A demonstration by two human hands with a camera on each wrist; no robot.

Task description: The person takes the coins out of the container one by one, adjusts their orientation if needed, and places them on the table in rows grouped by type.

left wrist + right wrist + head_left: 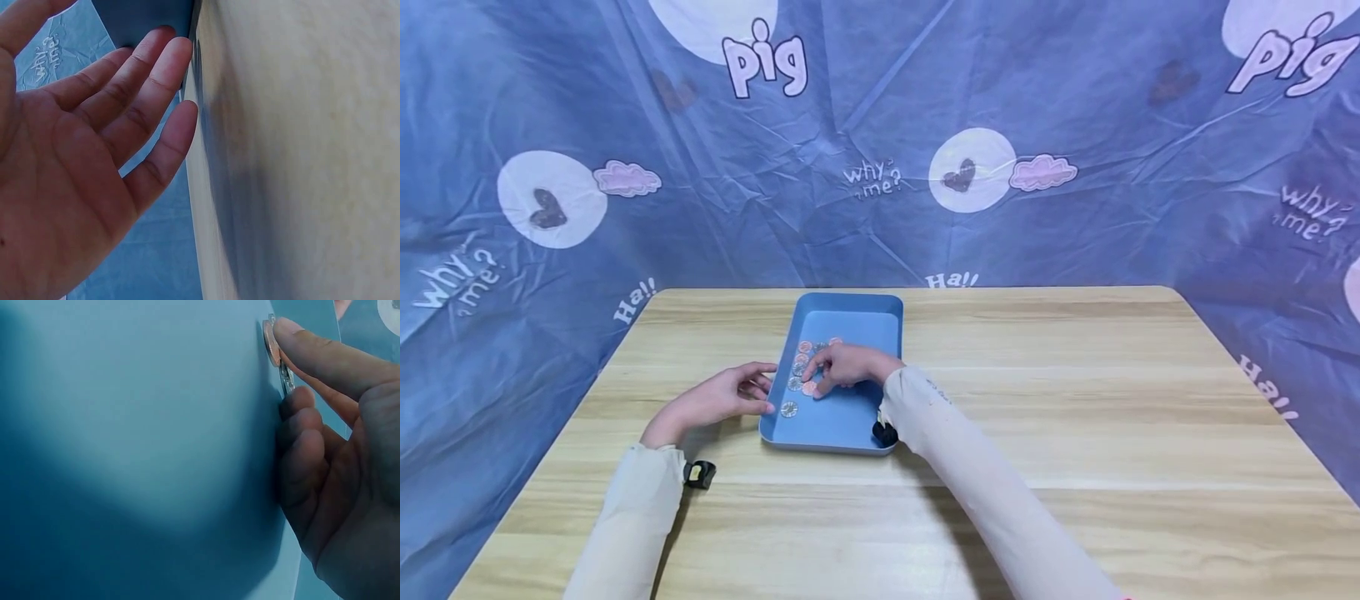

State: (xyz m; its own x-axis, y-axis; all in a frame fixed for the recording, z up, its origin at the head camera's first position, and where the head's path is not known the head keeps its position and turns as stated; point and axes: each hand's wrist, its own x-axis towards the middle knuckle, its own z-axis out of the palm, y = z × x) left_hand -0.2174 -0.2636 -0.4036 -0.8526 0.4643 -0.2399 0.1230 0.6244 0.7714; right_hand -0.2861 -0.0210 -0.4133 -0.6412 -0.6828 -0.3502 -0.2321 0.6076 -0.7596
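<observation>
A blue rectangular tray lies on the table, with copper and silver coins along the left part of its floor. My right hand reaches into it, thumb and index finger on either side of a copper coin, pinching it. In the right wrist view the thumb tip meets that copper coin, and the other fingers curl near the tray floor. A silver coin lies nearer the front. My left hand is at the tray's left wall, its fingers loosely extended; in the left wrist view the palm holds nothing.
The wooden table extends around the tray. A blue printed cloth hangs behind the table and along its sides. Black wrist devices sit at both cuffs, the left one above the table and the right one near the tray's front right corner.
</observation>
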